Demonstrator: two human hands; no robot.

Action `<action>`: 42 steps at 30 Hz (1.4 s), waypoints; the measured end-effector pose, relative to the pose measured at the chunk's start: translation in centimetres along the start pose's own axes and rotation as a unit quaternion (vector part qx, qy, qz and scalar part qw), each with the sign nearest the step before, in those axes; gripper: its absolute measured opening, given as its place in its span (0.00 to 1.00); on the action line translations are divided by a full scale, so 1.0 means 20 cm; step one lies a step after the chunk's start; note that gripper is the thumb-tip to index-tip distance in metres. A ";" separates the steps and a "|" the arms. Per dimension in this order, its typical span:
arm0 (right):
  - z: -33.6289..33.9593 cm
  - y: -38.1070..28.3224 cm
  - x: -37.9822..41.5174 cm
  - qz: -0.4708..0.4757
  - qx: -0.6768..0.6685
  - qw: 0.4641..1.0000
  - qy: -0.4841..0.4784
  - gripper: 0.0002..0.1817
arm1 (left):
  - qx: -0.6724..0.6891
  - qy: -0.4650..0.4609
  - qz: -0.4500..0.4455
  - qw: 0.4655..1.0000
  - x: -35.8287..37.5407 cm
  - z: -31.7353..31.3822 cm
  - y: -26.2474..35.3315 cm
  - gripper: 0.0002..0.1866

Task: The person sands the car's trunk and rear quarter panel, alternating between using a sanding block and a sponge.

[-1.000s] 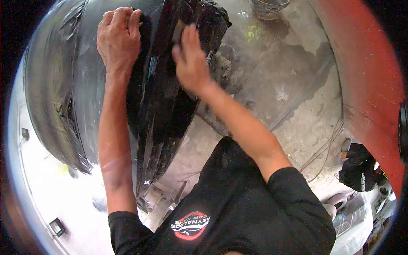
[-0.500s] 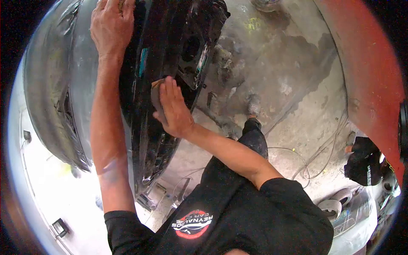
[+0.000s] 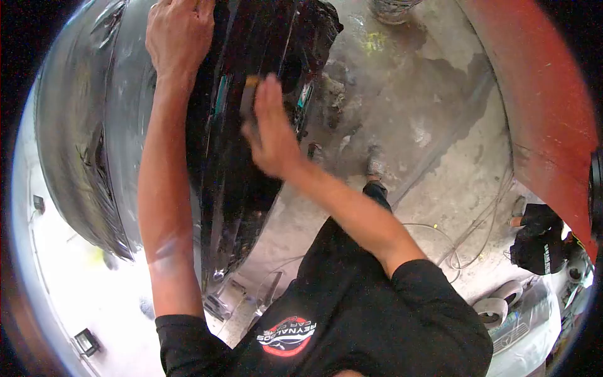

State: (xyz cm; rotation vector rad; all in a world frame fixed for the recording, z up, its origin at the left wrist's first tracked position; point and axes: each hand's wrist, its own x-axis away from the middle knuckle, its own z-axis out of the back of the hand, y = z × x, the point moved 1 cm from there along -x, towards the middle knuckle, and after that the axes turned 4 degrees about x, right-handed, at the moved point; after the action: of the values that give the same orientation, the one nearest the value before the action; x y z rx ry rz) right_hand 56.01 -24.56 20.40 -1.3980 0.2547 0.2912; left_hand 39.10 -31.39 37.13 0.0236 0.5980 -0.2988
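My right hand is pressed along a dark sanding pad with a tan end, over the long glossy black car panel, apparently a bumper. The fingers are blurred by motion. My left hand is at the top edge of the view, over the border between the black panel and a grey, plastic-like surface. Its fingers curl under, and their tips are cut off by the frame, so what they grip is hidden. Teal strips show on the black panel.
A red car panel curves along the right. On the stained concrete floor lie a looped hose and a bucket. A crouching person in black is at the far right, beside a plastic-wrapped part.
My right hand has slid the sanding pad up the black panel and slightly right. My left hand and the panel appear shifted a little right in view.
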 end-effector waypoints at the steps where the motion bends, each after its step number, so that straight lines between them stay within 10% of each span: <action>1: 0.01 0.09 -0.18 -0.002 0.008 1.000 0.028 0.38 | 0.005 -0.008 0.014 1.000 0.00 0.00 0.00 0.11; 10: 0.17 0.40 -0.74 0.025 0.122 0.991 0.055 0.33 | 0.011 -0.031 -0.076 0.997 0.00 -0.02 -0.07 0.12; 13: 0.11 0.27 -0.48 0.112 0.060 0.989 0.078 0.37 | -0.002 -0.050 -0.139 0.989 0.00 0.00 -0.10 0.13; 19: -0.28 -0.33 0.82 -0.041 -0.039 0.994 -0.096 0.44 | -0.010 -0.040 -0.159 0.986 0.18 0.11 -0.06 0.12; 27: -0.02 -0.07 -0.02 -0.064 -0.013 0.996 0.064 0.35 | 0.039 0.010 -0.105 0.994 0.23 0.14 -0.02 0.11; 36: -0.24 -0.34 0.48 0.012 -0.054 0.998 0.019 0.39 | 0.022 0.014 -0.101 0.995 0.23 0.12 -0.04 0.12; 39: -0.04 -0.16 -0.12 -0.064 -0.123 0.984 0.116 0.36 | 0.030 0.002 -0.084 0.996 0.23 0.13 -0.04 0.11; 40: 0.17 -0.21 -0.29 -0.175 -0.195 0.965 -0.011 0.34 | 0.030 -0.001 -0.078 0.996 0.23 0.13 -0.03 0.11; 41: 0.04 -0.02 -0.40 -0.065 -0.131 0.980 0.133 0.33 | 0.031 -0.002 -0.071 0.997 0.23 0.13 -0.02 0.11; 42: 0.09 -0.09 -0.35 -0.108 -0.163 0.978 0.068 0.34 | 0.032 -0.003 -0.065 0.997 0.24 0.14 -0.02 0.10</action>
State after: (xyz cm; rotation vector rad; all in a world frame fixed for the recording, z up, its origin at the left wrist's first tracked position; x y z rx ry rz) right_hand 50.00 -23.38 24.76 -1.7588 0.1683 0.0576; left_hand 44.25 -33.35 36.89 0.0467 0.5850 -0.4436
